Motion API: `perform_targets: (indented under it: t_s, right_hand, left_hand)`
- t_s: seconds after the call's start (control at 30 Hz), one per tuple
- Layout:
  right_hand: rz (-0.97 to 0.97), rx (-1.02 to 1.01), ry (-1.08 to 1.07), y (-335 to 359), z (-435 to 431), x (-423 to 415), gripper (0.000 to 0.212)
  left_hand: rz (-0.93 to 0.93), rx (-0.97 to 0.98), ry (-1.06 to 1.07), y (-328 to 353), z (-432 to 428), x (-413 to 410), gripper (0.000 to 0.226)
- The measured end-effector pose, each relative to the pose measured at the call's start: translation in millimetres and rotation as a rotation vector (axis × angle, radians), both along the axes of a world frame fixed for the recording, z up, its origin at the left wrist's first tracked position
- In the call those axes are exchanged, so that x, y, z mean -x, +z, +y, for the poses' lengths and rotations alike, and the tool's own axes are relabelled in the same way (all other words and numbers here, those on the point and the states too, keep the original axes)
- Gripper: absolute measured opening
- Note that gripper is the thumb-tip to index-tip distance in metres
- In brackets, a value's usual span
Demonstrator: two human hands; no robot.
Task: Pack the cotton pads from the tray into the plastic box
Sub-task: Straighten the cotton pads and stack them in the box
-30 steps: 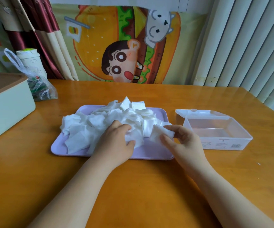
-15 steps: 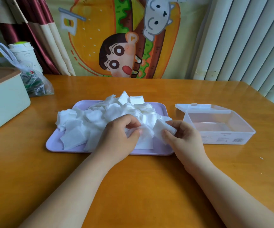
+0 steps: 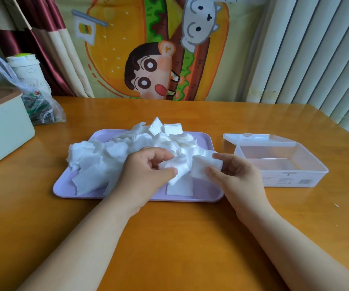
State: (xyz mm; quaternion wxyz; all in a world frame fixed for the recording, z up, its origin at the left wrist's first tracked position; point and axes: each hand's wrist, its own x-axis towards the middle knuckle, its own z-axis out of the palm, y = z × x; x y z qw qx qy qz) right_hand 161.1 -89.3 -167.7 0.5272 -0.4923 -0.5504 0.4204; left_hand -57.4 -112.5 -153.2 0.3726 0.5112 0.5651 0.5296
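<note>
A heap of white square cotton pads [image 3: 110, 156] covers a lilac tray [image 3: 203, 192] in the middle of the wooden table. My left hand [image 3: 146, 175] is over the tray's front, pinching a crumpled cotton pad [image 3: 178, 168] between thumb and fingers. My right hand [image 3: 236, 175] hovers at the tray's right end and pinches a flat square cotton pad [image 3: 204, 166]. One single pad [image 3: 179, 187] lies flat on the tray below them. To the right stands the clear plastic box [image 3: 295, 179], lid folded open behind it, with no pads inside.
A pale green box with a brown lid [image 3: 3, 127] stands at the left table edge. Behind it lies a plastic bag [image 3: 41, 110] beside a white cup [image 3: 26, 70]. A cartoon cloth and curtains hang behind the table.
My left hand rose from pressing on the heap and now pinches a pad lifted off it. My right hand kept its pad and raised it slightly. One pad now lies exposed on the tray.
</note>
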Motion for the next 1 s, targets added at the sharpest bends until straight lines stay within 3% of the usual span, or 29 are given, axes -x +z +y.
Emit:
perform_targets:
  t_s: [0.07,0.2,0.4,0.5,0.6,0.77,1.0]
  right_hand:
    - [0.026,0.013,0.002,4,-1,-1,0.028]
    - [0.083,0.024,0.031,8,-1,-2,0.028]
    - [0.077,0.033,0.137,14,-6,1,0.03]
    - [0.082,0.045,0.055,12,-5,1,0.023]
    - [0.088,0.037,-0.043,14,-4,-3,0.021]
    - [-0.004,-0.048,-0.186,13,-2,-7,0.024]
    - [0.136,0.063,0.177,19,-10,2,0.017]
  left_hand:
    - [-0.071,-0.002,-0.006,5,-1,0,0.022]
    - [-0.266,-0.023,-0.225,12,-6,-8,0.022]
    - [-0.221,-0.025,-0.185,7,-6,-13,0.027]
    - [-0.25,-0.012,-0.114,6,-3,-11,0.017]
    - [-0.392,-0.004,-0.123,8,-2,-11,0.009]
    - [-0.405,-0.03,-0.087,8,-1,-10,0.014]
    - [-0.328,0.013,-0.169,4,-5,-21,0.023]
